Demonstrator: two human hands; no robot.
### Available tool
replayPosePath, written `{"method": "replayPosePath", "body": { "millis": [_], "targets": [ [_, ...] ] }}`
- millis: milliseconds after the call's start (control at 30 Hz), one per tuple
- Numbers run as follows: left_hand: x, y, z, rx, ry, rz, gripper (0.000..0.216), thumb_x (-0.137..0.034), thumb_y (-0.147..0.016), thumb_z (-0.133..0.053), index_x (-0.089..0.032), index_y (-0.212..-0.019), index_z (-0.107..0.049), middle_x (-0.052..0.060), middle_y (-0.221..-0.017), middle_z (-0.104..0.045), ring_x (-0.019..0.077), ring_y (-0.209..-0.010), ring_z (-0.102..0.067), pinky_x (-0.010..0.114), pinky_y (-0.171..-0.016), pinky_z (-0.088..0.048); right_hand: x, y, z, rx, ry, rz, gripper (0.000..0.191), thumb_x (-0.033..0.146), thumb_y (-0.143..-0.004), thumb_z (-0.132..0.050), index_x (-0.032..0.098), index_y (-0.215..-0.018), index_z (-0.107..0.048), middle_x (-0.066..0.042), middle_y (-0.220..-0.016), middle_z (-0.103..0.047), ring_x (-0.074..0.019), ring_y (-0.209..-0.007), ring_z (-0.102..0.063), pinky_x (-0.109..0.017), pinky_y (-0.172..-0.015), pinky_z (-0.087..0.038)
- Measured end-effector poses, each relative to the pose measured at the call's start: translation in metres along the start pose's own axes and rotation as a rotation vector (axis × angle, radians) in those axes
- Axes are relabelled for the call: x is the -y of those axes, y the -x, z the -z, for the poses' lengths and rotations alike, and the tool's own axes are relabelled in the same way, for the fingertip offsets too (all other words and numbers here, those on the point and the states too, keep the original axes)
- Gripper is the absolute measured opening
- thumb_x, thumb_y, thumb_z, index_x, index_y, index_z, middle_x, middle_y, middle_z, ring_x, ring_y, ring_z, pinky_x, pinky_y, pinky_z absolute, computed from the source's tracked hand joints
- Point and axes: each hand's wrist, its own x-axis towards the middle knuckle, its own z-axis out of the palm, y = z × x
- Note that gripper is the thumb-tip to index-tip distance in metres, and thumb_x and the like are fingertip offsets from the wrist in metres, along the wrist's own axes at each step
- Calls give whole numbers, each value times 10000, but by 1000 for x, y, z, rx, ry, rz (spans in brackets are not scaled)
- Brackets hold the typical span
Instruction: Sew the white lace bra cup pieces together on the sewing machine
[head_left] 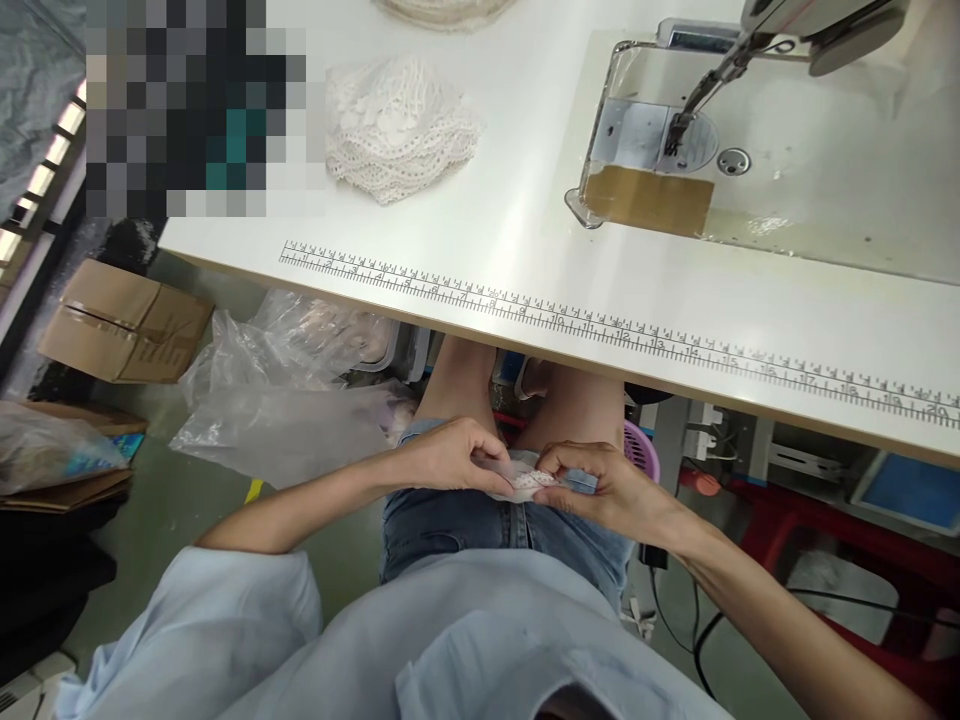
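Note:
Over my lap, both hands pinch a small piece of white fabric [531,478] that looks like eyelet lace. My left hand [457,455] grips its left end between thumb and fingers. On the other end, my right hand [592,482] is closed with thumb and forefinger. The middle of the piece shows between my fingertips; the rest is hidden by my hands. Above, on the white table [517,240], lies a folded stack of white eyelet lace [405,130], apart from my hands.
A sewing machine [694,125] stands at the table's right, its needle area over a metal plate. A printed ruler [555,312] runs along the front edge. Clear plastic bags [292,420] and a cardboard box [124,320] sit on the floor at left; a red stool [772,540] is at right.

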Motion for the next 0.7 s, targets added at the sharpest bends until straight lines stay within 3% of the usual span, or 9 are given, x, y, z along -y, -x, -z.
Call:
{"method": "replayPosePath", "body": {
  "millis": [267,433,700],
  "targets": [
    [0,0,-1,-21,-12,19,270,-377,-701,-696,-123,-791,-713,-9,-668,-632,93,-622,-524,171,-550,-351,-1,2,1,33,-50,-18,235,445,-842,-560,216,-860,-609,-9,-790,-635,-160,-735,-560,-259,-663,-440],
    [0,0,-2,-21,-19,25,281,-379,-708,-687,-120,-814,-716,6,-688,-648,108,-643,-542,179,-568,-364,1,7,2,-8,-83,-47,279,448,-807,-604,230,-961,-522,-28,-891,-605,-168,-807,-559,-282,-724,-457],
    [-1,-1,-6,-21,-68,14,280,-389,-740,-654,-132,-832,-718,20,-753,-682,137,-713,-590,189,-616,-393,-5,11,-6,-85,-55,-29,247,419,-812,-612,236,-934,-502,-23,-881,-586,-181,-811,-545,-311,-728,-453]
  ]
}}
